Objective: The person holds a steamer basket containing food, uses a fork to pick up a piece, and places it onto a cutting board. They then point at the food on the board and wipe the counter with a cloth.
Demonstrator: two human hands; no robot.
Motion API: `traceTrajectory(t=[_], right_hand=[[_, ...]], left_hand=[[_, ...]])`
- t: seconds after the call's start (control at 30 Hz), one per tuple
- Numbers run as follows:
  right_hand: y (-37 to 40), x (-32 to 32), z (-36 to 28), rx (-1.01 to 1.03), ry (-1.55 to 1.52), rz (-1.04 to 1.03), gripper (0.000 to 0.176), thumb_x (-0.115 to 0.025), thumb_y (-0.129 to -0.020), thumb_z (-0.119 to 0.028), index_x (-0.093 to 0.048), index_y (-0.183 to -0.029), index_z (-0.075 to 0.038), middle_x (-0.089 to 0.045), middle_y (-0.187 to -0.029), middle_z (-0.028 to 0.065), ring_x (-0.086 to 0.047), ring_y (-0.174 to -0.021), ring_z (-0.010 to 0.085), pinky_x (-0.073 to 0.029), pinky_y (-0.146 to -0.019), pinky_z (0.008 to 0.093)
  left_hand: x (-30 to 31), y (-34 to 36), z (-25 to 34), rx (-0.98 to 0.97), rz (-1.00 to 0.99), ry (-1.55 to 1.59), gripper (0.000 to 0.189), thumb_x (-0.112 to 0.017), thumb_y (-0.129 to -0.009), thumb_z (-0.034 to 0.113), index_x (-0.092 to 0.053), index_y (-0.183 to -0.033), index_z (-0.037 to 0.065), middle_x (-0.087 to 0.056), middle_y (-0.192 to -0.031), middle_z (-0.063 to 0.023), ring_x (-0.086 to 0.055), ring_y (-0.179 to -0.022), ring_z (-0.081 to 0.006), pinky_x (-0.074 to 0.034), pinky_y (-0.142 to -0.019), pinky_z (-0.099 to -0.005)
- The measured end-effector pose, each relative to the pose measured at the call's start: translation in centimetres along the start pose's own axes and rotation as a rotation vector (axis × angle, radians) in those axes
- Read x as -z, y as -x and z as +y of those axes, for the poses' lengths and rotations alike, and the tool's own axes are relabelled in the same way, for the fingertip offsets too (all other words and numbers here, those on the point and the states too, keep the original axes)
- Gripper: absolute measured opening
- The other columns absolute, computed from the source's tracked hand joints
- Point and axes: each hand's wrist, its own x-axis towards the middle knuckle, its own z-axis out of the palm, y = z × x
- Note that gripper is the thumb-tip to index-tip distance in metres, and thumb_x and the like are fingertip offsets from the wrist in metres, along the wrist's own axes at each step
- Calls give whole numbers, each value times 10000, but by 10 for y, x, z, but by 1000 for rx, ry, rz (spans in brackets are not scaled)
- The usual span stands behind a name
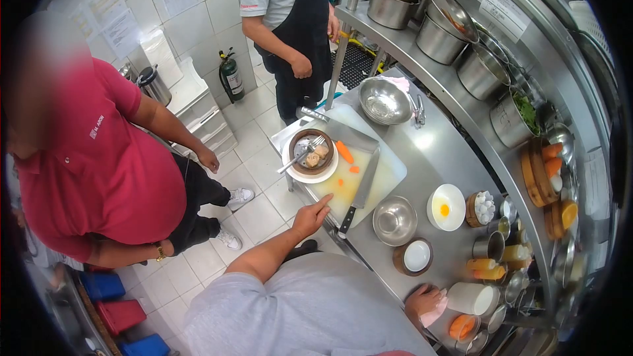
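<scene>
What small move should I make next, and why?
I'd probably slide the black-handled knife further onto the cutting board: its handle juts past the board by the edge of the table, where it could get knocked, and your left hand is close.

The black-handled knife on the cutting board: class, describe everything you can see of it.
The black-handled knife lies flat on the pale cutting board, slanting across it. Its long, grey, metal-looking blade tapers to a point close to the second knife; whether the two touch is unclear. The dark handle sits at the board's near edge. No hand holds it; the left hand is beside it, apart.
</scene>
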Motion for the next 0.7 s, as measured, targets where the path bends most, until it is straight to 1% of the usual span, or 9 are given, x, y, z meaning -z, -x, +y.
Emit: traceTrajectory(t=[0.1, 0.2, 0.33, 0.4, 0.47, 0.53, 0.57, 0.63, 0.7], right_hand=[[0, -7, 4, 61, 30, 103, 442, -604, -1035, -429, -617, -1322, -94, -612, -1409, 172, -544, -1379, 410, -457, -991, 605], [0, -3, 4, 38, -7, 31, 434, -606, -1032, -431, -620, -1311, -99, -621, -1359, 158, -561, -1338, 404, -459, -973, 602], [1, -1, 1, 24, -6, 56, 426, -618, -1026, -429, -624, -1300, -103, -626, -1315, 147, -573, -1303, 399, -459, -959, 598], [0, 17, -7, 75, 33, 24, 431, -626, -1020, -433, -627, -1300, -105, -629, -1310, 146, -579, -1293, 400, -460, -955, 599], [-1, 0, -3, 75, 19, 64, 437, -629, -1017, -438, -628, -1301, -105, -631, -1304, 148, -581, -1289, 402, -461, -953, 600], [0, 9, -4, 86, 10, 80, 460, -634, -1013, -455, -630, -1308, -102, -637, -1288, 155, -588, -1276, 409, -465, -945, 604], [-1, 28, -15, 88, 30, 69, 460, -634, -1013, -455, -630, -1308, -102, -637, -1288, 155, -588, -1276, 409, -465, -945, 604], [-2, 58, -27, 86, 26, -71, 466, -636, -1015, -457, -633, -1311, -97, -640, -1344, 170, -584, -1299, 418, -466, -955, 611], [-1, 30, -12, 88, 40, -42, 467, -632, -1017, -457, -635, -1309, -93, -635, -1381, 177, -582, -1309, 421, -465, -961, 616]], left_hand=[[0, 0, 0, -1, 3, 2, 502, -677, -1086, 266, -591, -1580, 252, -773, -1004, -253, -767, -894, -443, -614, -799, -480], [0, 0, 0, 8, -9, -5, 503, -677, -1086, 264, -591, -1581, 255, -775, -1015, -253, -766, -900, -445, -615, -802, -480], [0, 0, 0, 7, -9, -1, 508, -681, -1082, 258, -591, -1582, 257, -775, -1032, -253, -765, -914, -449, -615, -810, -485], [2, -1, 0, 22, -17, 1, 507, -684, -1080, 257, -595, -1579, 254, -773, -1037, -254, -764, -920, -451, -614, -811, -487], [-1, 1, -2, 49, -36, 8, 505, -687, -1078, 257, -599, -1576, 251, -772, -1042, -255, -763, -926, -453, -613, -812, -490], [-5, 0, -7, -28, 28, 10, 499, -689, -1077, 258, -607, -1569, 240, -765, -1058, -264, -762, -940, -455, -612, -810, -491], [-6, 1, -8, -12, 14, 17, 499, -689, -1077, 258, -607, -1569, 240, -765, -1058, -264, -762, -940, -455, -612, -810, -491], [-4, 1, -4, -12, 31, 22, 492, -687, -1081, 253, -610, -1566, 232, -766, -1032, -260, -762, -913, -450, -610, -801, -481], [-3, 1, 0, -2, 26, 38, 491, -685, -1083, 249, -609, -1568, 231, -767, -1016, -253, -762, -898, -444, -608, -798, -475]])
